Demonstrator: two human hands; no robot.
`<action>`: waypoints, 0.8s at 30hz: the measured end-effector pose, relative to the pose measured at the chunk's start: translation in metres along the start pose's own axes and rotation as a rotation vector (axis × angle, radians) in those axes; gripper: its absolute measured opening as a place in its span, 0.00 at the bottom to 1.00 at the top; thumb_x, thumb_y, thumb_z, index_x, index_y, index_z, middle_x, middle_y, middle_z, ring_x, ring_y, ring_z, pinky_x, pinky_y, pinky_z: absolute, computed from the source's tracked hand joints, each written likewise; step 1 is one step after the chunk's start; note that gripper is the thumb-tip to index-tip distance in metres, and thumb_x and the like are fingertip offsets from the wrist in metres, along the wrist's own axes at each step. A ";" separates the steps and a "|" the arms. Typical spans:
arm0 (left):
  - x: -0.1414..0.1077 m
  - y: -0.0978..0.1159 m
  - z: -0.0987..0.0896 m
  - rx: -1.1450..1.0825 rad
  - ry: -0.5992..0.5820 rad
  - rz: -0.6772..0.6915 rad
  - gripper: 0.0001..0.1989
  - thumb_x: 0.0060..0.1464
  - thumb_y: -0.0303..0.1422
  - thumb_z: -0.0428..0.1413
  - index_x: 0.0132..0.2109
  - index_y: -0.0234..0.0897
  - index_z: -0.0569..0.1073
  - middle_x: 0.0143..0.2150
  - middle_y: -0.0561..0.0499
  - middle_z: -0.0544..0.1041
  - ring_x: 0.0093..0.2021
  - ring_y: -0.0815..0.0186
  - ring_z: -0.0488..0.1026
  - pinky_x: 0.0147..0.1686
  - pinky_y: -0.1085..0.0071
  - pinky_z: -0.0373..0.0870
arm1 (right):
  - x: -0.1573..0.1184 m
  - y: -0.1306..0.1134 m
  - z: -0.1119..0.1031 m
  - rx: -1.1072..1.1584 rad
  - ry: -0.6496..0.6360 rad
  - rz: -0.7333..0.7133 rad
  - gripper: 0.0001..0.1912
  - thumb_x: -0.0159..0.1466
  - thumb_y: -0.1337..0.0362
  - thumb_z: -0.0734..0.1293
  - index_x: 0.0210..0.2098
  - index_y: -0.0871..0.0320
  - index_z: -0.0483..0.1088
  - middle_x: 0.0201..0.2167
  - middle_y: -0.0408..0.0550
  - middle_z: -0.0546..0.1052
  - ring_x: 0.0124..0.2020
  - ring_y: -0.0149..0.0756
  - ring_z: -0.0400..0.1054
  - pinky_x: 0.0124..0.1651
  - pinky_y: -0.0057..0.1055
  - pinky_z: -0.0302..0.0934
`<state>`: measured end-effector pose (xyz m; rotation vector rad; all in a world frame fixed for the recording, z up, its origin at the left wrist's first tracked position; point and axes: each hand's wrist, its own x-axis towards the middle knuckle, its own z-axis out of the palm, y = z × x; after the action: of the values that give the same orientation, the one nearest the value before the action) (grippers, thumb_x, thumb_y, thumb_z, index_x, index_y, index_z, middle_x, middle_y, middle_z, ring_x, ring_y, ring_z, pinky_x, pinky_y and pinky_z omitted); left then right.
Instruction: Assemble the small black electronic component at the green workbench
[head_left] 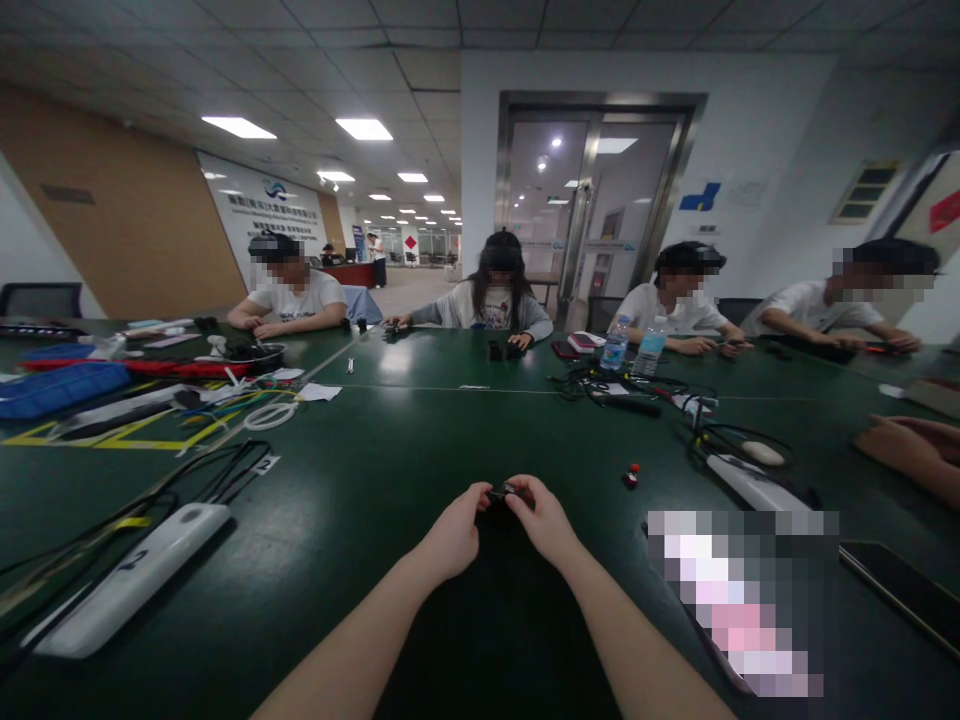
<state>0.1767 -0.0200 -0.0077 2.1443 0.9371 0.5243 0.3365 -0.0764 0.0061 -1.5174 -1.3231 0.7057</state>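
In the middle of the head view, my two hands meet just above the dark green table (330, 560). A small black object (498, 494) sits between them, too small and dark to name. My left hand (459, 530) pinches its left side with thumb and forefinger. On the other side, my right hand (541, 520) is closed on it, thumb in front and fingers curled behind. Part of the object is hidden by my fingertips. Right of my hands lies a small red and black item (631, 476), its kind unclear.
White power strips (135, 580) with cables lie left, and another power strip (757, 485) right. A phone (735, 610) with blurred screen lies near my right forearm. Water bottles (615, 345) stand farther back. Several people sit around the table; a co-worker's hands (911, 450) rest at the right edge.
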 end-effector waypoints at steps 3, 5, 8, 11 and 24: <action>-0.001 0.005 -0.001 0.017 -0.003 -0.010 0.29 0.44 0.18 0.43 0.55 0.39 0.57 0.49 0.47 0.66 0.49 0.67 0.64 0.50 0.69 0.60 | 0.005 0.008 -0.008 0.287 0.123 0.102 0.11 0.54 0.60 0.63 0.37 0.53 0.67 0.33 0.44 0.71 0.33 0.35 0.64 0.31 0.30 0.58; -0.003 0.011 -0.004 0.020 -0.011 -0.031 0.29 0.44 0.18 0.43 0.55 0.38 0.57 0.49 0.47 0.67 0.49 0.67 0.64 0.50 0.69 0.60 | 0.008 0.012 -0.015 0.490 0.194 0.149 0.12 0.52 0.59 0.65 0.37 0.52 0.68 0.35 0.43 0.70 0.30 0.33 0.63 0.24 0.26 0.55; -0.006 0.021 -0.009 0.013 -0.017 -0.069 0.27 0.46 0.19 0.43 0.55 0.39 0.58 0.49 0.48 0.67 0.49 0.66 0.64 0.49 0.68 0.60 | 0.009 0.013 -0.025 0.726 0.237 0.181 0.12 0.50 0.60 0.67 0.35 0.51 0.69 0.36 0.43 0.71 0.28 0.30 0.62 0.21 0.25 0.53; -0.008 0.022 -0.010 -0.006 -0.001 -0.073 0.27 0.46 0.20 0.44 0.54 0.40 0.58 0.49 0.48 0.67 0.49 0.65 0.64 0.49 0.67 0.61 | 0.008 0.009 -0.030 0.831 0.255 0.202 0.11 0.49 0.61 0.69 0.34 0.50 0.70 0.35 0.43 0.72 0.28 0.30 0.63 0.21 0.25 0.55; -0.004 0.011 -0.007 -0.014 0.033 -0.036 0.18 0.52 0.29 0.44 0.51 0.42 0.60 0.42 0.52 0.70 0.42 0.68 0.68 0.43 0.69 0.64 | 0.006 0.008 -0.027 0.841 0.183 0.229 0.12 0.50 0.61 0.69 0.36 0.50 0.71 0.36 0.43 0.72 0.28 0.29 0.63 0.23 0.25 0.56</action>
<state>0.1751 -0.0249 0.0051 2.1087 0.9852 0.5482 0.3650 -0.0778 0.0100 -1.0033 -0.5792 1.0681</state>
